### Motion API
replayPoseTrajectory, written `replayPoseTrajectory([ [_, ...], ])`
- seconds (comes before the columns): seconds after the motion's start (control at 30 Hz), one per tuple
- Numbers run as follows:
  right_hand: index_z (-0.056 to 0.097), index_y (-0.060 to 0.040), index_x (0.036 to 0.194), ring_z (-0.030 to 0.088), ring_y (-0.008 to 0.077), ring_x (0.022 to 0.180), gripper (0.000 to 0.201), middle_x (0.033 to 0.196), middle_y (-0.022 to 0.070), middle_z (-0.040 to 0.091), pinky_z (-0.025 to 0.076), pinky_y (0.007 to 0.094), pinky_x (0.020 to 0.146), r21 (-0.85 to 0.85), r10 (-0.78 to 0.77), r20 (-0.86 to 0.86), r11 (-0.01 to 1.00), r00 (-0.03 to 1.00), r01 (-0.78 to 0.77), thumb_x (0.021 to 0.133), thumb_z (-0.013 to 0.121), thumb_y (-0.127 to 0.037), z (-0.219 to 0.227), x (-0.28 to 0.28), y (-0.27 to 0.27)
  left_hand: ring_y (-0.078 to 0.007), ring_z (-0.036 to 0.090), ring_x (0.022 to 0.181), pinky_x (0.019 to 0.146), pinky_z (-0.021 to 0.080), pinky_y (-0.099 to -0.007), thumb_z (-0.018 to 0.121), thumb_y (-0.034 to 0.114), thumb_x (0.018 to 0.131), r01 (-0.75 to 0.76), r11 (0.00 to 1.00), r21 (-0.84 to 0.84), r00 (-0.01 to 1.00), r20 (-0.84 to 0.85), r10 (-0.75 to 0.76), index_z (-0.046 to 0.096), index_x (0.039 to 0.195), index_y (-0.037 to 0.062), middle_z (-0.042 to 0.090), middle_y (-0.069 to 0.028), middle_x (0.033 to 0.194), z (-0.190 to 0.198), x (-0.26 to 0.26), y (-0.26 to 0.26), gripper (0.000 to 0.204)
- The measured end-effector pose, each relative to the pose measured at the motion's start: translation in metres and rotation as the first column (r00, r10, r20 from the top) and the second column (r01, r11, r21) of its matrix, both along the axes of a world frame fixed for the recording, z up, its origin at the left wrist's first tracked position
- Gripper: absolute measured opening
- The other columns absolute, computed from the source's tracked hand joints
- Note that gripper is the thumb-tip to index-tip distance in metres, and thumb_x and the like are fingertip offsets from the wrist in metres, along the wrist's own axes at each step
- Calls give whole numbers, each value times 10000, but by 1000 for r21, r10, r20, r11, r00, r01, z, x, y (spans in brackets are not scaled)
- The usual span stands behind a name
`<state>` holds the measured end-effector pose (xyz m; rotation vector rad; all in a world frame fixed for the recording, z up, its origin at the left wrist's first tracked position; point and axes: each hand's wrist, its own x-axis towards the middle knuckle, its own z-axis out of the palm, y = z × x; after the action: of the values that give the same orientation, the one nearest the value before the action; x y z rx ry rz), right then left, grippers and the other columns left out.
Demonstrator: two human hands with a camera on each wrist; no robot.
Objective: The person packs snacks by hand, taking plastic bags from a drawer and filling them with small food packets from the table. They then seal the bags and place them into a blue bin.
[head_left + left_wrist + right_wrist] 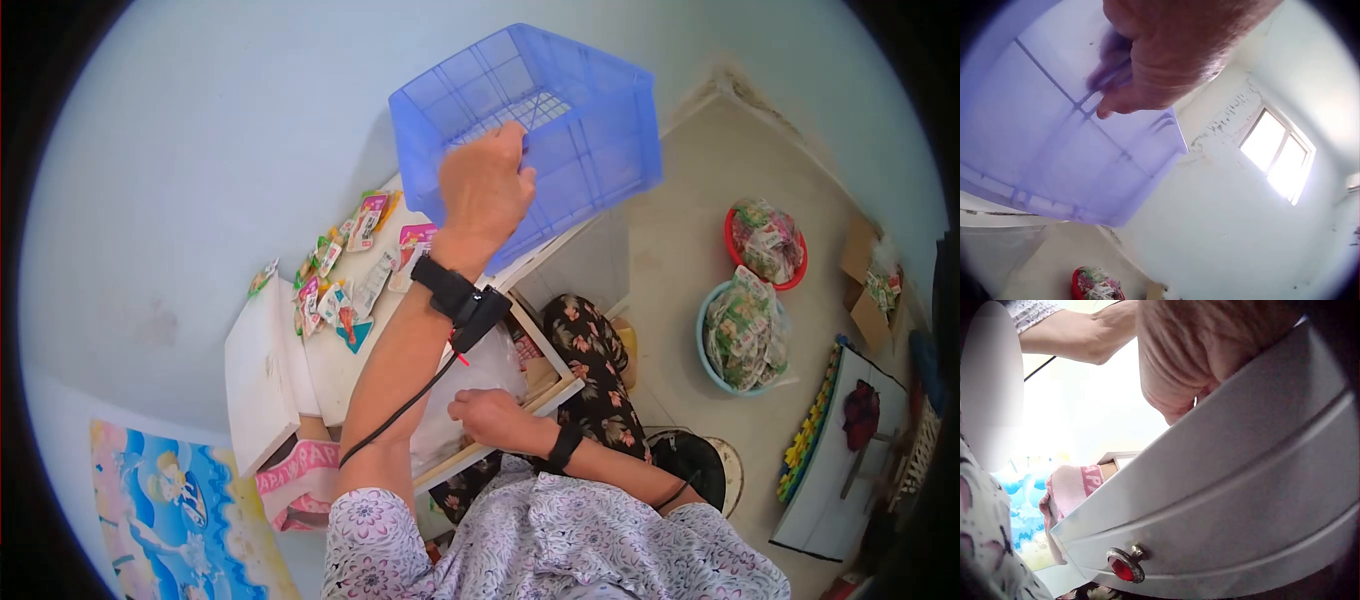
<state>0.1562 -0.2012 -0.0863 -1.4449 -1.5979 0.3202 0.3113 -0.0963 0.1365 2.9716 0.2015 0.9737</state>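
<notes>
My left hand (487, 185) grips the near wall of a blue plastic basket (610, 150) at its rim. The basket is tilted over the far end of the white table, against the wall. In the left wrist view, fingers (1116, 103) show behind its translucent side. My right hand (492, 418) lies over the front of an open drawer (545, 400), fingers loosely bent above whitish plastic (480, 370) inside. The right wrist view shows the drawer front with a red knob (1125, 565); its top edge partly hides the fingertips.
Small snack packets (335, 300) lie scattered on the table (325, 375) at left. On the floor at right stand a red basin (803, 270) and a light blue basin (708, 365) with bagged packets, plus a cardboard box (860, 265). A pink towel (300, 480) hangs at the table's near side.
</notes>
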Motion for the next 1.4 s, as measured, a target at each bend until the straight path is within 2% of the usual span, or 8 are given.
replayPoseTrajectory([
  [0.23, 618, -45, 909, 657, 387, 881, 156, 912, 144, 627, 535, 490, 726, -19, 36, 15, 999, 999, -36, 758, 643, -12, -1, -1, 2, -365, 696, 920, 760, 542, -468, 782, 194, 768, -154, 984, 83, 983, -91, 162, 668, 1094, 33, 732, -155, 981, -3, 8, 27, 380],
  [0.6, 679, -75, 1015, 685, 401, 860, 186, 922, 188, 699, 544, 507, 727, -262, 115, 72, 961, 991, -92, 832, 653, -92, 5, 4, 1, -320, 668, 994, 843, 549, -425, 738, 37, 779, 248, 958, 143, 841, 459, -286, 681, 1173, 48, 679, -107, 1185, -3, -71, 8, 398],
  [0.7, 707, -88, 1026, 684, 413, 871, 187, 919, 195, 709, 546, 499, 730, -14, 58, -34, 998, 998, -59, 843, 668, -89, -19, -1, 7, -309, 697, 906, 769, 573, -394, 709, -22, 780, 337, 941, 25, 839, 446, -312, 693, 1131, 43, 705, -112, 1125, -23, -121, 2, 358],
  [0.87, 690, -53, 1019, 674, 400, 858, 146, 933, 197, 699, 543, 480, 732, -28, 64, -55, 997, 996, -65, 883, 640, -55, 2, 4, 0, -279, 735, 797, 711, 587, -345, 694, -60, 817, 251, 959, -132, 886, 431, -173, 709, 1091, 41, 739, -125, 1017, -75, -231, 2, 293],
  [0.93, 682, -32, 1025, 676, 380, 835, 133, 944, 195, 694, 547, 446, 725, -162, 87, -189, 980, 978, -118, 901, 635, -35, 16, 10, -3, -216, 737, 804, 699, 574, -300, 679, -56, 883, 18, 964, -264, 928, 363, 82, 703, 1088, 24, 731, -128, 1024, -93, -285, 12, 222],
  [1.07, 670, 19, 1107, 696, 225, 856, 165, 963, 139, 684, 540, 334, 732, -219, -109, -395, 975, 912, 21, 953, 613, 16, 10, 33, -21, -135, 705, 782, 698, 535, -254, 615, -48, 969, -257, 666, -700, 742, 299, 600, 696, 1088, 0, 698, -94, 1003, -133, -380, 22, 152],
  [1.2, 692, -2, 1038, 667, 306, 799, 112, 925, 172, 683, 532, 366, 711, -303, -206, -266, 945, 942, 121, 945, 635, -27, 20, 42, -23, -144, 678, 746, 697, 526, -281, 634, -41, 936, -441, 635, -634, 744, 138, 654, 701, 1081, 8, 697, -91, 985, -163, -435, 20, 167],
  [1.4, 685, 19, 1000, 662, 282, 797, 89, 882, 164, 668, 514, 359, 708, -385, 90, -3, 919, 996, -84, 937, 623, 7, 20, 5, -7, -269, 664, 732, 664, 535, -373, 653, -15, 851, -403, 627, -667, 821, 39, 569, 694, 1075, 85, 684, -101, 916, -210, -425, -7, 248],
])
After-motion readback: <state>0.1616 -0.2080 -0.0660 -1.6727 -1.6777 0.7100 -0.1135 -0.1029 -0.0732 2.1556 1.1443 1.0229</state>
